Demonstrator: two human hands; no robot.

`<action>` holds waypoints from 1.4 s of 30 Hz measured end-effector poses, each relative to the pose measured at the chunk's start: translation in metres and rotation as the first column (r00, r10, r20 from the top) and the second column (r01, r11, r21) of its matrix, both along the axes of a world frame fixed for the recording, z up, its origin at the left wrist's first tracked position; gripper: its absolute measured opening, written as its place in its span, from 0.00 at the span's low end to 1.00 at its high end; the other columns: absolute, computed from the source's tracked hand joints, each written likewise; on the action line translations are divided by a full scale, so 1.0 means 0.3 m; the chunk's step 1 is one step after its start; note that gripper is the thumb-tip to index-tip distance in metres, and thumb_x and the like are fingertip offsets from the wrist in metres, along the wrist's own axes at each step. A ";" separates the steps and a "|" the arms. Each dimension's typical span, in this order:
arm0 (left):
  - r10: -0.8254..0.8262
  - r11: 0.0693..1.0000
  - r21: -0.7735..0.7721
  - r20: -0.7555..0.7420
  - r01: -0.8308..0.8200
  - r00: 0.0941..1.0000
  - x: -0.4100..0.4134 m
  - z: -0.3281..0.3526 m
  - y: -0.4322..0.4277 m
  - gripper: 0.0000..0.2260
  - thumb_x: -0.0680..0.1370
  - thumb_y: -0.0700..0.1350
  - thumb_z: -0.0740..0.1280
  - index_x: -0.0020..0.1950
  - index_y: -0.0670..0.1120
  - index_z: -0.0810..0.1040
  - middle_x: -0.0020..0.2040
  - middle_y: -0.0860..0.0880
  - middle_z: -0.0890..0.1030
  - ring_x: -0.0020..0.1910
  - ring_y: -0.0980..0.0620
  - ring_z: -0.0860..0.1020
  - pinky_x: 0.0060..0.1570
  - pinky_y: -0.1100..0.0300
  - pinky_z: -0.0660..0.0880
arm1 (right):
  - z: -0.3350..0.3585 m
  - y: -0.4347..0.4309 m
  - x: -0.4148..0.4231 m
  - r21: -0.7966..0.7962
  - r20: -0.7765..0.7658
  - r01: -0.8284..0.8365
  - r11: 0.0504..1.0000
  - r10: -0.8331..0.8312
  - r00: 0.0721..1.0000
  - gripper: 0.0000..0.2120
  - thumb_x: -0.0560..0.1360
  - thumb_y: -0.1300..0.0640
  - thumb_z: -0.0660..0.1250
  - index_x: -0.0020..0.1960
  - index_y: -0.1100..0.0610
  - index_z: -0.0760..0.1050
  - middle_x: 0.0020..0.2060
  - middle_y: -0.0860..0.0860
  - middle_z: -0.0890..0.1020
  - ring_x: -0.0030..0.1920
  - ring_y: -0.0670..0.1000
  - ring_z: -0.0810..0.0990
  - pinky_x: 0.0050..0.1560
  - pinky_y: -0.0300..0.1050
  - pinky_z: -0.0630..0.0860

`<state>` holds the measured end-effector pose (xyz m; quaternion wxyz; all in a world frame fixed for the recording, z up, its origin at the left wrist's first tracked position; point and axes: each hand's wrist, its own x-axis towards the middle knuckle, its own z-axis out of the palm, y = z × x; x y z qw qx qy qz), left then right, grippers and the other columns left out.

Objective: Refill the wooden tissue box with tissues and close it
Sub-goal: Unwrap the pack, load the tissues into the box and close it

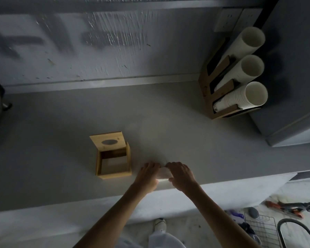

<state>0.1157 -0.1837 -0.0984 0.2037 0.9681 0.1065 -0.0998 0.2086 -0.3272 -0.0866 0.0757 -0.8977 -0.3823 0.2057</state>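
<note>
The wooden tissue box (115, 173) stands on the grey counter (61, 131), open on top. Its lid (108, 141), with an oval slot, is slid back over the far side. Inside the box I see a pale bottom and cannot tell what lies there. Just right of the box a small white stack of tissues (164, 174) rests near the counter's front edge. My left hand (148, 176) grips the stack's left side and my right hand (182, 175) grips its right side. Both hands hide most of the stack.
A wooden cup holder (220, 97) with three rows of white paper cups stands at the back right against a grey cabinet. A dark object sits at the far left edge. Below the counter lie a wire basket (261, 228), tools and a hose on the floor.
</note>
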 end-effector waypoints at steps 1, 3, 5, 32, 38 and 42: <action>0.024 0.999 -0.039 0.000 -0.024 1.000 -0.002 -0.001 0.006 0.20 0.71 0.38 0.68 0.63 0.45 0.71 0.63 0.44 0.74 0.62 0.44 0.72 0.62 0.52 0.71 | 0.000 -0.008 0.004 0.022 -0.056 0.052 0.998 -0.050 0.997 0.24 0.71 0.56 0.72 0.65 0.51 0.70 0.60 0.50 0.78 0.61 0.54 0.75 0.60 0.48 0.71; 0.077 0.986 -0.148 0.029 -0.072 0.997 -0.014 -0.005 0.019 0.20 0.70 0.40 0.69 0.61 0.45 0.71 0.61 0.45 0.73 0.62 0.44 0.72 0.60 0.53 0.71 | -0.007 -0.031 0.006 0.097 -0.200 0.185 0.978 -0.163 0.966 0.24 0.69 0.57 0.72 0.63 0.51 0.70 0.58 0.50 0.78 0.60 0.54 0.74 0.56 0.46 0.72; 0.124 0.949 -0.297 0.031 -0.109 0.992 -0.037 -0.009 0.027 0.21 0.70 0.41 0.70 0.62 0.46 0.69 0.62 0.46 0.70 0.62 0.48 0.69 0.59 0.58 0.70 | -0.015 -0.051 -0.008 0.186 -0.360 0.293 0.938 -0.212 0.908 0.27 0.68 0.61 0.71 0.65 0.52 0.69 0.59 0.51 0.76 0.61 0.52 0.72 0.56 0.43 0.69; 0.546 0.541 -0.696 -0.138 -0.473 0.827 -0.091 0.038 -0.097 0.41 0.68 0.22 0.57 0.77 0.45 0.52 0.72 0.43 0.62 0.72 0.45 0.63 0.70 0.53 0.67 | 0.005 -0.021 -0.194 0.281 -0.855 0.832 0.478 -0.270 0.444 0.47 0.59 0.69 0.53 0.78 0.52 0.49 0.77 0.51 0.55 0.76 0.51 0.56 0.76 0.51 0.58; 0.544 0.543 -0.698 -0.132 -0.467 0.829 -0.098 0.029 -0.103 0.40 0.68 0.22 0.59 0.76 0.46 0.53 0.70 0.41 0.65 0.69 0.45 0.65 0.69 0.51 0.69 | 0.003 -0.040 -0.196 0.271 -0.849 0.814 0.513 -0.271 0.453 0.48 0.59 0.68 0.54 0.78 0.50 0.49 0.75 0.52 0.59 0.73 0.54 0.62 0.71 0.48 0.65; 0.541 0.536 -0.696 -0.151 -0.478 0.827 -0.100 0.034 -0.104 0.40 0.68 0.22 0.58 0.77 0.45 0.52 0.70 0.43 0.64 0.67 0.50 0.65 0.67 0.58 0.68 | -0.012 -0.046 -0.196 0.298 -0.840 0.804 0.514 -0.259 0.477 0.47 0.62 0.70 0.54 0.78 0.50 0.48 0.76 0.53 0.58 0.72 0.53 0.63 0.70 0.48 0.66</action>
